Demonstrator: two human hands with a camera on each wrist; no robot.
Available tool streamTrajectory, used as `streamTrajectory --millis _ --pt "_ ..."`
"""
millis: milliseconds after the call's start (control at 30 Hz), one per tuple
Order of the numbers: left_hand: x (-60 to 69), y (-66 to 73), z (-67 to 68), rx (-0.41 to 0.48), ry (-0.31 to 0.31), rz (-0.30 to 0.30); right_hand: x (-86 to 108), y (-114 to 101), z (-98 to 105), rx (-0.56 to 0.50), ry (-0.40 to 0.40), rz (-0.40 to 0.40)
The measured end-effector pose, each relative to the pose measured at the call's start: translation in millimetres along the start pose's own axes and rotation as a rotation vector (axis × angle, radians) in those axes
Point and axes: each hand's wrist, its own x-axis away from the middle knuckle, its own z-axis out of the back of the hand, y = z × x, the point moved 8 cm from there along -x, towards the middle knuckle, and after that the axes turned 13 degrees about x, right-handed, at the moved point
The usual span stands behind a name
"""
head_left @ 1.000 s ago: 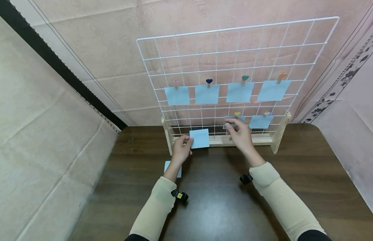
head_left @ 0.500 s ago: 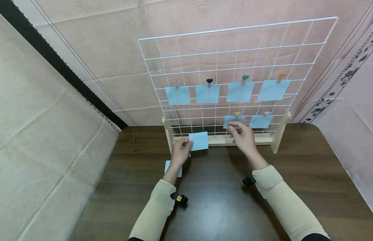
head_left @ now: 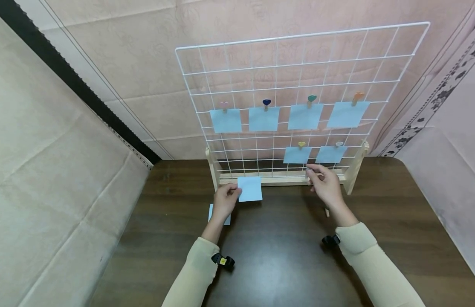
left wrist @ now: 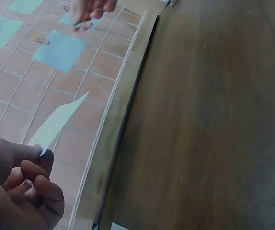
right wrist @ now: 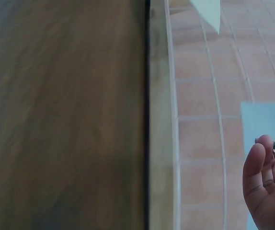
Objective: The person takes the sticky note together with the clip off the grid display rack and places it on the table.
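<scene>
My left hand (head_left: 223,204) pinches a light blue paper note (head_left: 250,189) by its left edge, in front of the lower left of the white wire grid (head_left: 276,68). In the left wrist view the note (left wrist: 56,122) is seen nearly edge-on between thumb and fingers. My right hand (head_left: 326,186) is just below the lower-row notes and pinches a small clothespin (left wrist: 84,25), mostly hidden by the fingertips. Several blue notes (head_left: 264,119) hang on the grid from heart-topped clothespins, such as a dark blue one (head_left: 266,102) and a yellow one (head_left: 301,144).
Another blue note (head_left: 227,220) lies on the brown table (head_left: 268,256), partly behind my left wrist. A small clothespin (head_left: 327,212) lies beside my right wrist. The grid stands in a wooden base (head_left: 287,181) at the table's back, before a pale cloth (head_left: 137,64).
My left hand has drawn the note slightly down and toward me. My right hand, with the clothespin, has moved right and down, uncovering the yellow-clipped note; the clothespin on the table now shows.
</scene>
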Motion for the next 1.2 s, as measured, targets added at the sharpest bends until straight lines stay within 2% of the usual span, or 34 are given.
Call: streamTrajectory --millis 167,367,467,667,900,1200 --pt "6.3 -7.0 4.7 -0.005 -0.006 0.025 14.3 6.2 20.8 -0.01 -0.016 -0.05" --pt "12.2 -9.3 8.5 0.0 -0.011 0.038 15.8 57.5 31.9 0.093 -0.07 -0.081" --pt "17.0 -11.3 8.9 -0.006 -0.034 0.049 21.2 74.0 38.6 0.146 -0.107 -0.106" --pt "24.8 -19.6 8.2 -0.014 -0.075 0.074 33.0 90.8 47.0 0.218 -0.183 -0.176" --pt "31.0 -26.5 7.8 -0.006 -0.092 0.104 38.9 100.1 39.0 0.205 -0.289 -0.206" --pt "37.8 -28.9 9.0 -0.055 -0.107 0.057 43.9 107.4 38.8 0.217 -0.347 -0.243"
